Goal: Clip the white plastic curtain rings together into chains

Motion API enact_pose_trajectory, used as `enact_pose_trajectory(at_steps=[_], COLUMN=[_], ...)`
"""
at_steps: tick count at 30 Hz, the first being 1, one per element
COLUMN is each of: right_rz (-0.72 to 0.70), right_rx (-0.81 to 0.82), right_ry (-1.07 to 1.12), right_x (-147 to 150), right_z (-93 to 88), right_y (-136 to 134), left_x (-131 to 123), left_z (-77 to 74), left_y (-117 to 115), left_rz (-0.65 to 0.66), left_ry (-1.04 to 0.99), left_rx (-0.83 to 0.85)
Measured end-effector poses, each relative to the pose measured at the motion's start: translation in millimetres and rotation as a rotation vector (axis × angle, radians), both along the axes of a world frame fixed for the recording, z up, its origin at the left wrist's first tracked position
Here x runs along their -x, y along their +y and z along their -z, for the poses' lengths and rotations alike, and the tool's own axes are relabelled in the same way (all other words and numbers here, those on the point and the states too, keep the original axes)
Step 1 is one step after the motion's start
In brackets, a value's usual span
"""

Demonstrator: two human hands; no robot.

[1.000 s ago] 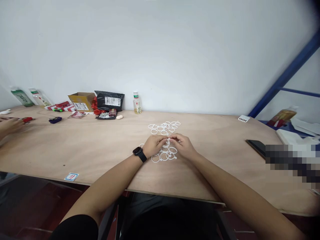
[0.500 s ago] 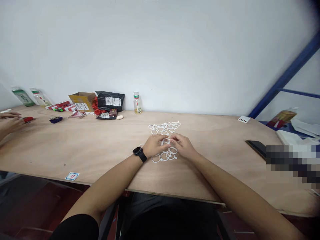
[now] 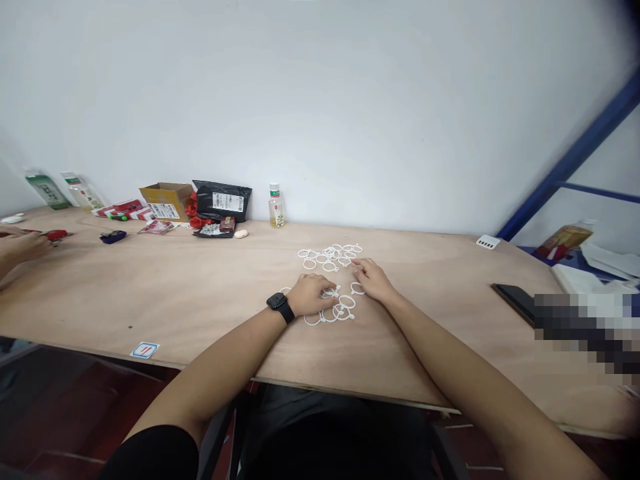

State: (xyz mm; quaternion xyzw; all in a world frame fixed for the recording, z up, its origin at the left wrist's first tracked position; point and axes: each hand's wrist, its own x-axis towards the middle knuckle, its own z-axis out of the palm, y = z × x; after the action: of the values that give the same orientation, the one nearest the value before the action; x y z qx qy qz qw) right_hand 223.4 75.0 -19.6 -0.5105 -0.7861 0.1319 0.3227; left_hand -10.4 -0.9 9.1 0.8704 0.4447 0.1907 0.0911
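Note:
White plastic curtain rings with small eyelets lie in two groups on the table. My left hand [image 3: 314,293], wearing a black watch [image 3: 280,305], is over the nearer group [image 3: 345,303]. Its fingers and thumb are curled around a white curtain ring [image 3: 330,292], partly hidden under the hand. My right hand [image 3: 375,280] is open, fingers stretched toward the farther group [image 3: 323,257]. Just below its thumb is a single curtain ring [image 3: 357,288], apart from the others.
Along the wall stand a drink bottle [image 3: 276,207], a black parcel bag [image 3: 223,200] and a cardboard box [image 3: 165,200]. A phone [image 3: 513,300] lies to the right. At far left another person's hand [image 3: 23,248] is beside a red object [image 3: 56,235]. A number card [image 3: 145,350] marks the front edge.
My right hand has parted from my left and moved slightly right and away from me. One curtain ring now shows separately below it. My left hand has stayed nearly in place.

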Motion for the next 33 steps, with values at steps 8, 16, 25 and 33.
enact_pose_trajectory(at_steps=[8, 16, 25, 33], right_rz=[-0.010, -0.036, -0.234, -0.179], right_rx=[0.061, -0.052, 0.024, 0.028], right_ry=[-0.281, -0.013, 0.383, 0.500], right_x=[4.8, 8.0, 47.0, 48.0], right_z=[-1.4, -7.0, -22.3, -16.4], right_y=[19.1, -4.4, -52.5, -51.2], left_x=[0.0, -0.9, 1.6, -0.1], left_z=[-0.8, 2.4, -5.6, -7.6], left_y=[0.2, 2.7, 3.7, 2.1], left_rz=[0.053, -0.006, -0.073, -0.063], left_ry=[-0.049, -0.213, -0.398, -0.368], left_rx=[-0.010, -0.085, -0.232, -0.237])
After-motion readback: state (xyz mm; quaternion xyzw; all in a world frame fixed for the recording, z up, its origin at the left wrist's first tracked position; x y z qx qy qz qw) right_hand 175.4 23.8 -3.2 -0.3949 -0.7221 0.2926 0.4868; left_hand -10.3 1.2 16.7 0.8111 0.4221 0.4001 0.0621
